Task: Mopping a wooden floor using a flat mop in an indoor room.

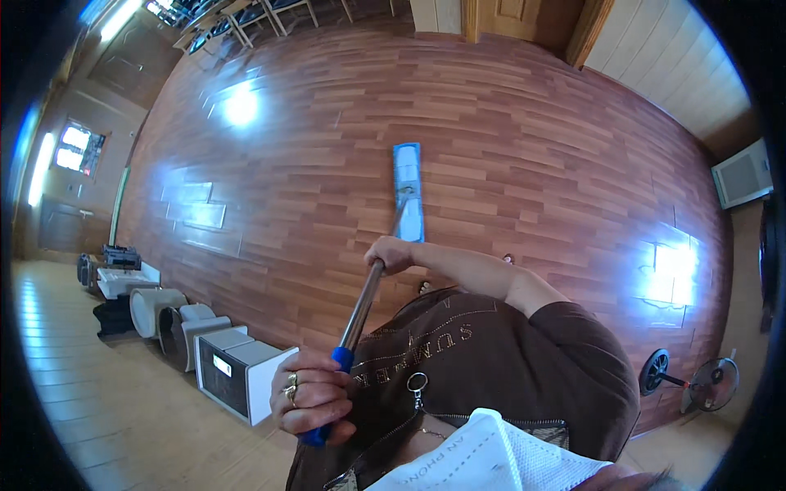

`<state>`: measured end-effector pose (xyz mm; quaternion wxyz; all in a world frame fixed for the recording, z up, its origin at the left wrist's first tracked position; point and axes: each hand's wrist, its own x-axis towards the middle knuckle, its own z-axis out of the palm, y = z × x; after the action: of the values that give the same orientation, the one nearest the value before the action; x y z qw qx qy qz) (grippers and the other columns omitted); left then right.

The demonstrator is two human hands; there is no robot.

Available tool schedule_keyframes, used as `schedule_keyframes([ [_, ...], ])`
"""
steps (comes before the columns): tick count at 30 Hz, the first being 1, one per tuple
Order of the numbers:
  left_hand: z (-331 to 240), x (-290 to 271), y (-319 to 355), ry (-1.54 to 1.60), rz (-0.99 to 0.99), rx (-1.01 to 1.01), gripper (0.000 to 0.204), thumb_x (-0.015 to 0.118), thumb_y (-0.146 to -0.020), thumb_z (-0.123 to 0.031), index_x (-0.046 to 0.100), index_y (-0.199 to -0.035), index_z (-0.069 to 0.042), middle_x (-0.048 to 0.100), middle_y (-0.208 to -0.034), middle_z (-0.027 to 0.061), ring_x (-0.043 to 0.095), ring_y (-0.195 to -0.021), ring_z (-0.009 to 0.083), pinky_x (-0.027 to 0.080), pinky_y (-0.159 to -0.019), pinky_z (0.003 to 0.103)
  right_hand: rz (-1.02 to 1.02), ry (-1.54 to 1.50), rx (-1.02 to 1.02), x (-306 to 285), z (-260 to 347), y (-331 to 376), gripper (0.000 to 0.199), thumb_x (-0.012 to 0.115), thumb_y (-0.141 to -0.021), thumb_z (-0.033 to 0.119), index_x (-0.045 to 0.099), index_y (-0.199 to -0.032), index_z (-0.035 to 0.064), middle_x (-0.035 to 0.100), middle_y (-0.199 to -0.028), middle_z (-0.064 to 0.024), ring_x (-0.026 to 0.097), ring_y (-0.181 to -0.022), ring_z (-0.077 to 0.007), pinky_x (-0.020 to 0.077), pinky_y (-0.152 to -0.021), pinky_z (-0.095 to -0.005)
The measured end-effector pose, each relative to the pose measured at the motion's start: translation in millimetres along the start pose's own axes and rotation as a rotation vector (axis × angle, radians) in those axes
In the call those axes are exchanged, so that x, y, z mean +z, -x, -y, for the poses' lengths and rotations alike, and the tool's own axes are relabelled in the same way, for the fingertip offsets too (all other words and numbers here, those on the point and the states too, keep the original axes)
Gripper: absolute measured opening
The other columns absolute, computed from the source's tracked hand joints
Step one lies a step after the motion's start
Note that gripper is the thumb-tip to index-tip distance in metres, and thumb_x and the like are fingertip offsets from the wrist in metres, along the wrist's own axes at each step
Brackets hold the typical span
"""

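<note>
While the flat blue mop head (408, 191) lies on the wooden floor (524, 139) ahead, its metal pole (363, 304) slants back: right hand (390, 254) wrapped around mid-pole, arm bent across chest; left hand (314, 396) fisted on blue end grip (331, 385).

Looks like a big hall or meeting room, not a home: wide reddish wood floor (508, 139), stacked chairs (246, 12) at the far end, a fan (711, 383) on the right, white bins (237, 368) along the left wall.
</note>
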<state>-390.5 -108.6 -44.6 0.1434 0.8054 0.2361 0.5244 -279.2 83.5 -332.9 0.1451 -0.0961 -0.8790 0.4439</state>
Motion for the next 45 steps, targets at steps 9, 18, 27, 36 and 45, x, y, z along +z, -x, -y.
schedule_keyframes([
  [9,3,-26,-3,-0.074,0.056,0.120,0.035,0.073,-0.072,-0.031,0.058,-0.089,-0.004,0.062,-0.070,0.0068,0.064,-0.063,0.0222,0.047,-0.060,0.037,-0.021,0.108,0.098,1,36,8,0.012,0.064,-0.062,0.015,0.064,-0.074,0.0124,0.062,-0.072,-0.0125,0.060,-0.075,-0.0363,0.0461,-0.066,-0.0489],
  [18,22,-21,-33,0.154,0.029,0.152,0.028,0.059,-0.085,-0.036,0.054,-0.085,-0.008,0.055,-0.065,0.0022,0.059,-0.057,0.0172,0.043,-0.059,0.034,-0.165,0.088,0.256,-9,77,51,0.016,0.064,-0.059,0.018,0.065,-0.074,0.0154,0.064,-0.074,-0.0110,0.062,-0.075,-0.0359,0.0483,-0.066,-0.0487],
  [27,54,83,-67,0.510,-0.043,0.083,0.022,0.052,-0.088,-0.032,0.053,-0.084,-0.010,0.049,-0.064,0.0017,0.053,-0.056,0.0156,0.040,-0.064,0.037,-0.503,0.200,0.555,-37,60,225,0.015,0.068,-0.062,0.023,0.060,-0.071,0.0140,0.063,-0.071,-0.0096,0.062,-0.073,-0.0346,0.0479,-0.063,-0.0467],
  [36,78,207,-131,0.747,0.730,0.058,0.025,0.078,-0.071,-0.030,0.067,-0.083,-0.011,0.066,-0.077,0.0024,0.067,-0.082,0.0212,0.044,-0.083,0.040,-0.963,0.282,0.842,-27,62,403,0.015,0.066,-0.058,0.016,0.052,-0.061,0.0115,0.055,-0.059,-0.0095,0.056,-0.059,-0.0343,0.0436,-0.053,-0.0438],
  [45,68,318,-161,0.873,1.096,0.197,0.020,0.077,-0.067,-0.017,0.070,-0.085,-0.012,0.065,-0.077,0.0016,0.066,-0.090,0.0213,0.023,-0.106,0.046,-1.421,0.337,1.093,29,80,505,0.014,0.062,-0.060,0.007,0.048,-0.058,0.0086,0.053,-0.058,-0.0109,0.054,-0.058,-0.0338,0.0418,-0.052,-0.0389],
])
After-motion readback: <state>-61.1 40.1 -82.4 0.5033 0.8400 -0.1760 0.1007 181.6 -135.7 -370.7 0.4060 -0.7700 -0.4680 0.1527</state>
